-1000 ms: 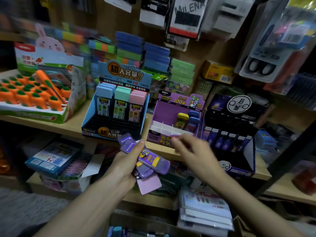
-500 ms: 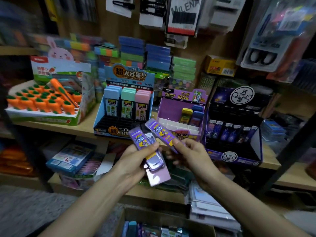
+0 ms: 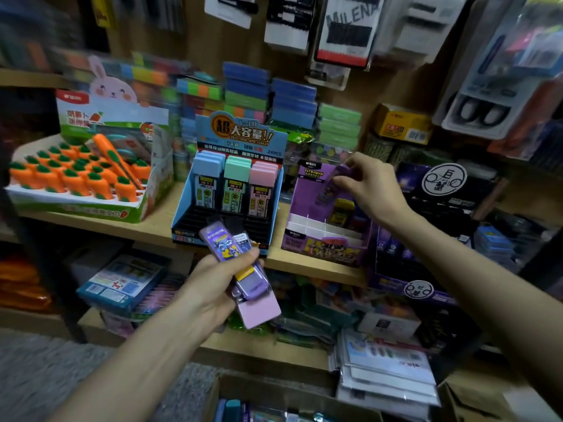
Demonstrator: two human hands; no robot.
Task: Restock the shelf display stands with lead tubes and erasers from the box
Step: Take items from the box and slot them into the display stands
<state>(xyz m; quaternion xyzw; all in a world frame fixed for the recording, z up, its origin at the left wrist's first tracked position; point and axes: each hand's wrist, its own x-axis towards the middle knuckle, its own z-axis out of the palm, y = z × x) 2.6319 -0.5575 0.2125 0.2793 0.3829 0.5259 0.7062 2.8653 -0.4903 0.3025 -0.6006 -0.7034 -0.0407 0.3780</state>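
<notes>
We record one purple lead tube (image 3: 326, 190) pinched in the right hand (image 3: 370, 185) just above the compartments of the purple display stand (image 3: 320, 248), while the left hand (image 3: 210, 287) grips a bundle of further tubes (image 3: 224, 243) below and left of that stand.

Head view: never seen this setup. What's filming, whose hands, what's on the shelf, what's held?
No robot: a person wears one wide-angle head camera, so you look down along their arms. The left hand grips a bundle of lead tubes. The right hand pinches one purple tube at the purple stand. The shelf also carries a blue stand of pastel tubes and a tray of carrot erasers. The box lies below, partly in view.
</notes>
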